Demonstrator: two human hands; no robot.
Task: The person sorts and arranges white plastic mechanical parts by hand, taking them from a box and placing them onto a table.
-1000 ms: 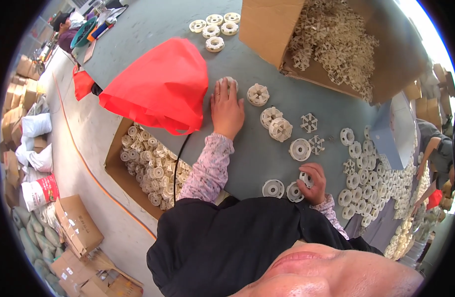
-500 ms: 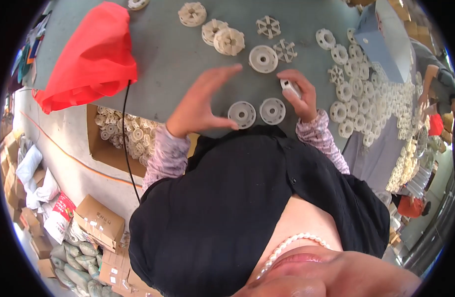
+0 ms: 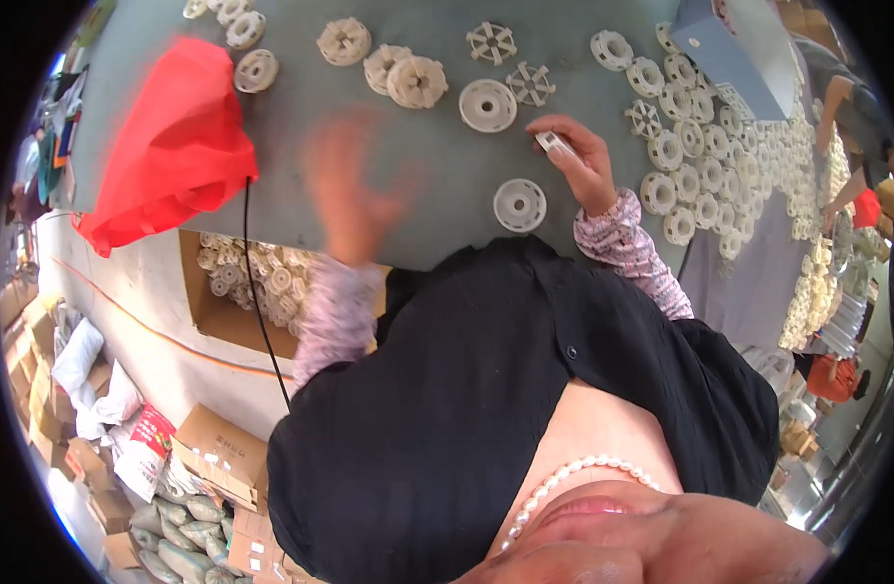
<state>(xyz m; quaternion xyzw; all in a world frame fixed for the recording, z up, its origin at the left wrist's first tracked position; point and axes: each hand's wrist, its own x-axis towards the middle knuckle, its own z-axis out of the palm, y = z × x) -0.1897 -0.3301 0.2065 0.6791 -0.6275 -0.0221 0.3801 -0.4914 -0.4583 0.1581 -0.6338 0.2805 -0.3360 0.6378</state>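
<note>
My right hand point(image 3: 581, 167) grips a small white plastic part point(image 3: 558, 146) between thumb and fingers, just above the table. My left hand point(image 3: 355, 190) is over the table's near left part, smeared by motion; whether anything is in it does not show. One round white plastic disc point(image 3: 519, 205) with a central hole lies flat near my body. Another white disc point(image 3: 487, 105) lies farther off, beyond my right hand. Beside it are two spoked white plastic wheels point(image 3: 532, 85). Several thicker slotted rings point(image 3: 417, 82) lie to the left of these.
Many white rings point(image 3: 712, 175) cover the table's right side, near a grey-blue box point(image 3: 744, 54). A red cloth bag point(image 3: 175, 146) sits at left with a black cable point(image 3: 250, 253) hanging down. Below, an open carton point(image 3: 214, 316) holds plastic parts. A person point(image 3: 841, 102) is at far right.
My left hand has moved left, away from the near discs. One of the two near discs no longer shows on the table. My right hand still holds the white part. The view has shifted.
</note>
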